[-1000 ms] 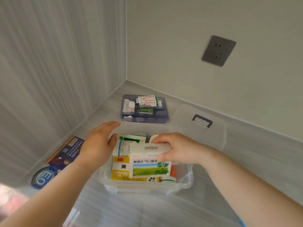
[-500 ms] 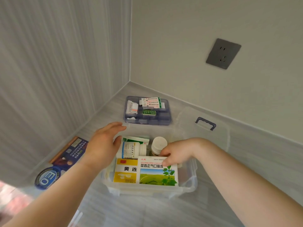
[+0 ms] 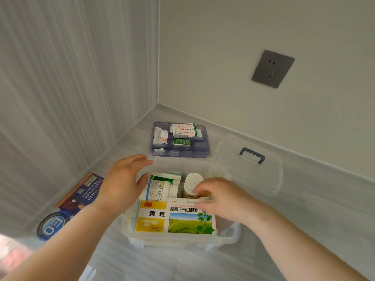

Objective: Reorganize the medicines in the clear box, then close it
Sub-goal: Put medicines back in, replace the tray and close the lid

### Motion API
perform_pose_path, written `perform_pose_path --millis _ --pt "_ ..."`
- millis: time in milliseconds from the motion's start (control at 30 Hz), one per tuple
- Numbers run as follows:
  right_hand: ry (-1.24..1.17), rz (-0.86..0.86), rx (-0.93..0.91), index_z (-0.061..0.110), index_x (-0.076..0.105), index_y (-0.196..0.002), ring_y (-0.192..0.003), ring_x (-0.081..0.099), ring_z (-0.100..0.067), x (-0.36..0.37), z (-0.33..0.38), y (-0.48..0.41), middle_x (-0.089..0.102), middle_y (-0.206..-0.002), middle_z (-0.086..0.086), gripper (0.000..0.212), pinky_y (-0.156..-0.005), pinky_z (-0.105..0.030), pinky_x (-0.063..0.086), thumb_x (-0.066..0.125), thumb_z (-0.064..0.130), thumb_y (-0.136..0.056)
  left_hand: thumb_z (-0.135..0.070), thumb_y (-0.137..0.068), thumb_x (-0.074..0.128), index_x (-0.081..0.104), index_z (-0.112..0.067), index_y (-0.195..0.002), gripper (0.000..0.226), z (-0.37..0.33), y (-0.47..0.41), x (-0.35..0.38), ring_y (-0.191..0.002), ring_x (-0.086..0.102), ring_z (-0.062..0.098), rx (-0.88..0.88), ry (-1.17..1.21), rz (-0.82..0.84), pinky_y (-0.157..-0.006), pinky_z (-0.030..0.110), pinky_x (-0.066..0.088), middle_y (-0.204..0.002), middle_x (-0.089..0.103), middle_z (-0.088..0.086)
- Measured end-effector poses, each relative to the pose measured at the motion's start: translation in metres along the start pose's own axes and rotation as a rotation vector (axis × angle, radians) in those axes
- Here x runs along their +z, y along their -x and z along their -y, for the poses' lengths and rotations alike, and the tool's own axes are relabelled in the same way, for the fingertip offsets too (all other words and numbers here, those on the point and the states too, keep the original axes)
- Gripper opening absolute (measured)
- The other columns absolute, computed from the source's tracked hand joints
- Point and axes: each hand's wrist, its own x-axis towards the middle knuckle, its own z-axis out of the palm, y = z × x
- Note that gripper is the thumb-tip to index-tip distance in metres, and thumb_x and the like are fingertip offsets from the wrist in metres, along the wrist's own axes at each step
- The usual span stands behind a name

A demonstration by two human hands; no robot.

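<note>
Behind the clear box (image 3: 229, 237) — blue tray (image 3: 199, 151), lid (image 3: 269, 179) — both hands over it.

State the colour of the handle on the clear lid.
Dark blue handle, clearest in the head view, on the clear lid.

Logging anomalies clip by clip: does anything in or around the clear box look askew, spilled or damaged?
Nothing spilled or damaged. The clear box is open, its lid lying behind it. Inside, the yellow carton and green landscape carton sit neatly side by side; a white bottle stands behind.
</note>
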Motion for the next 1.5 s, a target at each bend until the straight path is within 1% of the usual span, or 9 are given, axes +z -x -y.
perform_pose_path --millis 133,200,467,667,833,1000,1167,1300,1500 --pt "-0.156 -0.428 0.019 0.017 0.062 -0.103 -0.086 0.050 -0.008 -0.025 -0.027 -0.019 0.064 -0.102 0.001 0.021 -0.078 -0.024 0.037 0.053 0.021 -0.084 -0.019 -0.084 0.056 0.053 -0.016 -0.119 0.035 -0.002 -0.016 -0.003 -0.122 0.044 0.027 0.045 -0.011 -0.024 -0.103 0.041 0.033 -0.133 0.051 0.006" --pt "-0.229 -0.508 0.114 0.013 0.063 -0.100 -0.085 0.052 -0.013 -0.033 -0.045 -0.038 0.064 -0.105 -0.006 0.019 -0.078 -0.025 0.039 0.052 0.015 -0.085 -0.021 -0.086 0.052 0.051 -0.018 -0.121 0.035 -0.002 -0.024 0.000 -0.122 0.043 0.024 0.054 -0.023 0.013 -0.103 0.036 0.031 -0.133 0.051 0.005" --pt "-0.037 -0.159 0.220 0.013 0.044 -0.127 -0.118 0.046 -0.033 -0.030 -0.091 -0.144 0.046 -0.135 -0.017 0.038 -0.098 -0.033 0.035 0.040 0.010 -0.090 -0.010 -0.088 0.047 0.057 -0.017 -0.115 0.029 0.006 -0.033 0.012 -0.100 0.048 0.005 0.092 0.120 -0.024 -0.088 0.017 0.031 -0.120 0.061 0.004" --pt "0.125 -0.148 0.309 0.013 0.047 -0.124 -0.108 0.049 -0.039 -0.023 -0.097 -0.197 0.051 -0.122 -0.026 0.038 -0.092 -0.038 0.041 0.036 0.008 -0.088 -0.020 -0.079 0.045 0.064 -0.013 -0.106 0.034 0.006 -0.035 0.012 -0.099 0.049 0.009 0.105 0.087 -0.035 -0.090 0.029 0.033 -0.108 0.068 0.009" --pt "0.252 -0.125 0.355 0.009 0.059 -0.112 -0.105 0.054 -0.033 -0.022 -0.104 -0.206 0.056 -0.124 -0.015 0.030 -0.079 -0.033 0.045 0.042 0.013 -0.088 -0.020 -0.079 0.048 0.063 -0.015 -0.107 0.032 0.007 -0.035 0.013 -0.100 0.047 0.007 0.090 0.124 -0.047 -0.090 0.025 0.032 -0.110 0.066 0.005" --pt "0.280 -0.227 0.302 0.018 0.065 -0.103 -0.097 0.058 -0.029 -0.026 -0.103 -0.195 0.065 -0.110 -0.012 0.026 -0.055 -0.022 0.034 0.042 0.021 -0.089 -0.003 -0.082 0.057 0.063 -0.016 -0.107 0.029 0.008 -0.034 0.015 -0.097 0.049 0.007 0.082 0.146 -0.082 -0.084 0.020 0.033 -0.106 0.058 -0.008" --pt "0.176 -0.390 0.324 0.019 0.068 -0.096 -0.093 0.059 -0.028 -0.050 -0.092 -0.171 0.067 -0.104 -0.012 0.023 -0.063 -0.026 0.037 0.046 0.022 -0.088 -0.005 -0.084 0.053 0.063 -0.016 -0.108 0.028 0.007 -0.032 0.013 -0.096 0.048 0.006 0.081 0.173 -0.099 -0.084 0.018 0.033 -0.104 0.052 -0.013" --pt "0.038 -0.528 0.311 0.020 0.068 -0.099 -0.097 0.057 -0.031 -0.081 -0.071 -0.134 0.064 -0.107 -0.017 0.022 -0.073 -0.031 0.042 0.051 0.023 -0.086 -0.006 -0.087 0.049 0.061 -0.012 -0.109 0.026 0.008 -0.030 0.013 -0.100 0.052 0.013 0.068 0.214 -0.134 -0.087 0.023 0.034 -0.114 0.062 0.005" --pt "-0.027 -0.628 0.133 0.013 0.070 -0.095 -0.098 0.047 -0.027 -0.101 -0.038 -0.049 0.063 -0.087 -0.015 0.018 -0.072 -0.026 0.029 0.060 0.016 -0.080 -0.009 -0.089 0.046 0.057 -0.011 -0.111 0.025 0.002 -0.018 -0.003 -0.098 0.048 0.012 -0.091 0.470 -0.352 -0.076 0.012 0.035 -0.111 0.058 0.004"
